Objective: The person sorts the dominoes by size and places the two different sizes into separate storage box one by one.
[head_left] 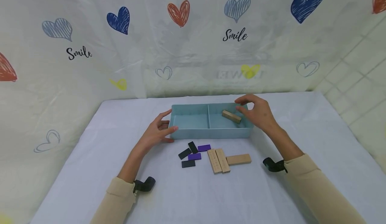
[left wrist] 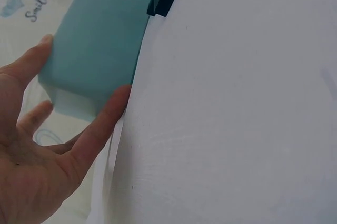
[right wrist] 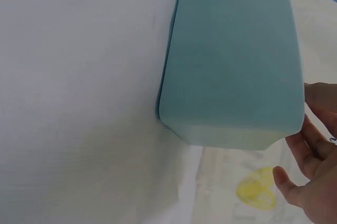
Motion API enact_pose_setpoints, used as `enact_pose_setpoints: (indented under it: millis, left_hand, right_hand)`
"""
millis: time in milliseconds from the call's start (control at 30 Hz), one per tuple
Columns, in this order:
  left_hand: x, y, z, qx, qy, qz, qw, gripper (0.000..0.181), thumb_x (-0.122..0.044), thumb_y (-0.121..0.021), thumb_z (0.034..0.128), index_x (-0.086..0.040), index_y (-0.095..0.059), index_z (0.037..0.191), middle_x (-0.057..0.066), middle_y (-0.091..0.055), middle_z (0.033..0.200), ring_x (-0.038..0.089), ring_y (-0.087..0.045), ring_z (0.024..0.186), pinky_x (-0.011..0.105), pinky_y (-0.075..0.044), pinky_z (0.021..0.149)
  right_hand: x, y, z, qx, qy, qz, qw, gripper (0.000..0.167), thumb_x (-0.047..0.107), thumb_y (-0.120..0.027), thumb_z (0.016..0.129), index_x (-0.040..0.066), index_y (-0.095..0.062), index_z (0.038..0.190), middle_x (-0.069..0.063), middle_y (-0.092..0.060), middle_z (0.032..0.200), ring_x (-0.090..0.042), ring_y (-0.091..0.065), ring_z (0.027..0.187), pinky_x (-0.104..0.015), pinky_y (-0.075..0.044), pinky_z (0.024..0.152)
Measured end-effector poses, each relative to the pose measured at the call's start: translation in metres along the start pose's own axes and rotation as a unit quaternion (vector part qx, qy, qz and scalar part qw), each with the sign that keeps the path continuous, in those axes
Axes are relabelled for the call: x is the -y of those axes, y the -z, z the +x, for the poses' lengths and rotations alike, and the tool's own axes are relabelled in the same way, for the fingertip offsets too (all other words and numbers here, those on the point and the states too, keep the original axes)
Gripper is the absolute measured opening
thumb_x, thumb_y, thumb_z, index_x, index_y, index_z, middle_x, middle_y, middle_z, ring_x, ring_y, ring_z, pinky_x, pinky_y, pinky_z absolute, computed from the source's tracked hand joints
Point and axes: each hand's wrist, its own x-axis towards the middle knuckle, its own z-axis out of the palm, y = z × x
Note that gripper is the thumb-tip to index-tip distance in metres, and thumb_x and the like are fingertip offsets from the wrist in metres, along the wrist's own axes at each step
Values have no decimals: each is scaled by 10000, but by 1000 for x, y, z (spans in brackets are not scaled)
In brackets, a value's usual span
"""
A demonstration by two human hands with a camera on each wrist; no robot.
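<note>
While the left hand spreads its fingers on the smooth blue tray's left end in the head view, the right hand arches over the right end, thumb and forefinger apart — squared wood block in right compartment. Left wrist: spread fingertips, flat matte wall. Right wrist: bent fingers at rounded corner — rim contact unclear.

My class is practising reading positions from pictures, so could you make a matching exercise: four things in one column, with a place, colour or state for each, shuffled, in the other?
Things
1. Tray
2. Block inside the tray
3. Left hand
4. Small purple pieces

Descriptions
A. At the tray's left end
B. Beside small black pieces
C. Pale blue, with a divider
D. In the right compartment

Pairs: 1-C, 2-D, 3-A, 4-B
</note>
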Motion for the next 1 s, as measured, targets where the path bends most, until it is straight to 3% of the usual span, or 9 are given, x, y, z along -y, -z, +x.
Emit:
enact_pose_setpoints:
  millis: [133, 333, 400, 633, 1000]
  left_hand:
    - [0, -1, 0, 3, -3, 14, 10000, 908, -364, -832, 901, -382, -296, 1633, 197, -405, 1617, 404, -479, 1459, 472, -659, 855]
    - [-1, -1, 0, -37, 13, 1, 10000, 896, -361, -837, 896, -400, -313, 1622, 193, -416, 1610, 401, -489, 1454, 478, -658, 852]
    - [-1, -1, 0, -49, 17, 4, 10000, 894, -364, -836, 897, -402, -314, 1621, 194, -416, 1611, 400, -492, 1454, 479, -658, 852]
    - [-1, -2, 0, -64, 15, 52, 10000, 902, -369, -832, 900, -383, -302, 1630, 204, -436, 1595, 406, -521, 1425, 480, -659, 848]
    - [0, -2, 0, -71, 25, 68, 9999, 905, -364, -830, 903, -389, -295, 1632, 212, -414, 1608, 427, -515, 1425, 476, -659, 851]
  right_hand:
    - [3, 2, -2, -24, 17, 14, 10000, 212, 120, -766, 952, 56, -746, 1153, -149, -727, 1123, -332, -660, 1078, -410, -450, 892]
    - [4, 2, -5, 20, 126, 111, 9999, 201, 83, -764, 944, 44, -742, 1140, -129, -724, 1112, -334, -654, 1066, -520, -489, 1042]
    - [4, 3, -6, 6, 199, 155, 9997, 195, 74, -765, 941, 42, -742, 1132, -125, -729, 1113, -317, -656, 1056, -514, -505, 1036]
    - [10, 9, -17, 101, 194, 244, 9995, 182, 157, -757, 967, 96, -755, 1139, -61, -749, 1139, -197, -642, 1029, -244, -513, 884]
    - [25, 17, -32, 275, 447, 341, 9980, 137, 138, -764, 959, 156, -765, 1094, -25, -740, 1075, 41, -593, 943, -101, -504, 796]
